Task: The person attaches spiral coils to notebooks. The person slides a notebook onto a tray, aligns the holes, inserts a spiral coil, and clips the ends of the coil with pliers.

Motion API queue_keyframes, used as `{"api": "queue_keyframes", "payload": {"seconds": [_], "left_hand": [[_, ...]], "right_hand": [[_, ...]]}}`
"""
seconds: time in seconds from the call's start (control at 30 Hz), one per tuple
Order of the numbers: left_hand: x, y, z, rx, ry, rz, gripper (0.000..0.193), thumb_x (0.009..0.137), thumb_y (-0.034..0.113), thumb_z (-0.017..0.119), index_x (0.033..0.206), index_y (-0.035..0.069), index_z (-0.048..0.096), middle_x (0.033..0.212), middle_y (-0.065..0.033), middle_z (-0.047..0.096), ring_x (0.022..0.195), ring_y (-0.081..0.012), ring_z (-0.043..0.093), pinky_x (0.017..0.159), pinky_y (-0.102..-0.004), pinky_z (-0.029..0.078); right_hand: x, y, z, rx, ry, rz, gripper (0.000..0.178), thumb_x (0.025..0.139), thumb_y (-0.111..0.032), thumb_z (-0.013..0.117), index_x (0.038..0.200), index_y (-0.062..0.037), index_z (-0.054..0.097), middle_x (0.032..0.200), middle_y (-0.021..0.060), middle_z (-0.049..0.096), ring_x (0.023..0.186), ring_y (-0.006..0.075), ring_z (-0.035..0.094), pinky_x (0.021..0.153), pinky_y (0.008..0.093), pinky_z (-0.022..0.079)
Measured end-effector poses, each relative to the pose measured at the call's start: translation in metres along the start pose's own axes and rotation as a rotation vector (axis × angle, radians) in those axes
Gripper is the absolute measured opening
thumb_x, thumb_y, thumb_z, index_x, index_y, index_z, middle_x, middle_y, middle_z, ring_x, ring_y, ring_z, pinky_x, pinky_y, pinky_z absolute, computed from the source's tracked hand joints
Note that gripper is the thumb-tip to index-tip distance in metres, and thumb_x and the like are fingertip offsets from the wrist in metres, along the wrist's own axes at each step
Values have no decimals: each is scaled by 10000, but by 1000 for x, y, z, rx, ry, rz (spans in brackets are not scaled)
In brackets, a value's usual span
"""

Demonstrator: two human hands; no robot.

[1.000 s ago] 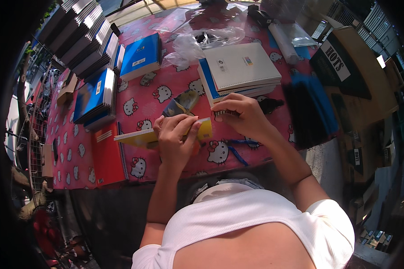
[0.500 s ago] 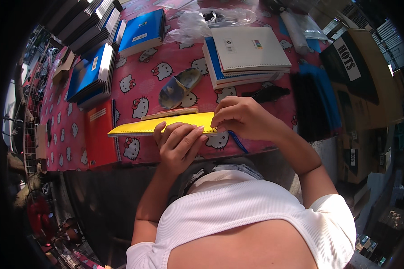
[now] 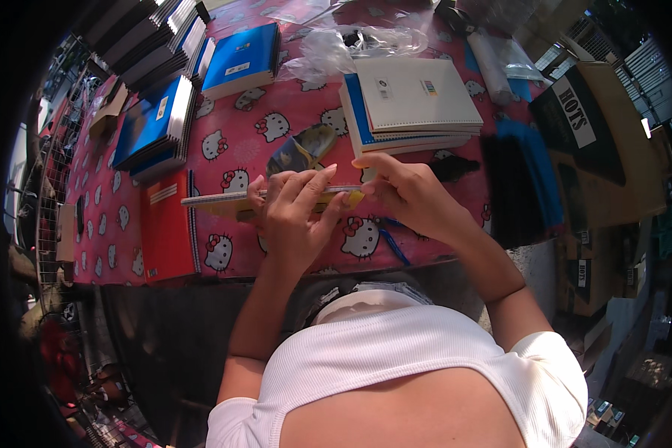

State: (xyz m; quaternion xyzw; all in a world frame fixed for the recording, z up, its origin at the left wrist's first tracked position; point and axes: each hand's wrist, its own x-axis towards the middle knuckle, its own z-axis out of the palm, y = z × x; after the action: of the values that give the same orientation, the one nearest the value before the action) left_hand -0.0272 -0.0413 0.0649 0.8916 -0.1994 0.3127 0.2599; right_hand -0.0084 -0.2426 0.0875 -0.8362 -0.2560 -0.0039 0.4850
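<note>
A yellow notebook (image 3: 215, 200) is held edge-on above the near side of the table, its row of spine holes facing up and its cover mostly hidden. My left hand (image 3: 293, 213) is closed round its middle, fingers over the edge and thumb below. At the notebook's right end, my right hand (image 3: 414, 196) has curled fingers against the spine, the index finger raised above it; any small thing between them is too small to make out. A blue pen (image 3: 394, 246) lies below my right hand. A red notebook (image 3: 170, 235) rests to the left.
Beyond the hands lie a camouflage-patterned rounded object (image 3: 302, 149) and a stack of notebooks with a white one on top (image 3: 422, 97). Blue notebooks (image 3: 240, 56) and a tall pile (image 3: 145, 48) stand back left. Clear plastic bags (image 3: 336, 48) lie behind; cardboard boxes (image 3: 612, 149) stand right.
The yellow notebook has tipped up, so its cover has turned away and its edge faces up. Both hands have risen slightly with it, and the right index finger has lifted.
</note>
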Motion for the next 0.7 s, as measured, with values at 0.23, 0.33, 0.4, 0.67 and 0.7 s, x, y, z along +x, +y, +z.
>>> {"api": "queue_keyframes", "payload": {"seconds": [0.23,0.33,0.4,0.67,0.7], "left_hand": [[-1,-14,3,-16,-40,-24,251,701,273,790,872,124,683,871,7,659,920,-193,576,982,-454,267],[0,-13,5,-38,-7,-35,248,680,249,801,856,115,688,856,5,657,895,-193,571,951,-443,289],[0,-14,7,-53,-7,-37,246,672,237,804,850,112,690,854,7,658,889,-193,570,937,-437,297],[7,-13,9,-66,-10,-62,237,685,238,795,870,121,705,862,11,674,867,-185,568,923,-427,299],[9,-11,8,-73,-8,-73,226,695,254,798,870,136,716,848,10,685,853,-187,580,935,-427,286]], "right_hand": [[3,0,0,-384,1,-186,283,821,-4,627,1087,-43,539,917,115,609,800,313,654,687,379,526],[7,-14,1,-121,49,-81,210,814,-20,647,1009,-46,576,914,106,599,801,314,653,689,386,525],[6,-13,-1,-378,34,-193,170,815,-45,667,967,-43,592,921,114,596,808,300,651,683,374,523],[13,1,4,-185,51,-132,229,795,-61,686,995,-68,575,894,86,572,805,294,622,687,385,521],[13,5,7,-212,123,-161,227,792,-52,686,993,-65,581,891,94,573,801,295,621,698,386,520]]}}
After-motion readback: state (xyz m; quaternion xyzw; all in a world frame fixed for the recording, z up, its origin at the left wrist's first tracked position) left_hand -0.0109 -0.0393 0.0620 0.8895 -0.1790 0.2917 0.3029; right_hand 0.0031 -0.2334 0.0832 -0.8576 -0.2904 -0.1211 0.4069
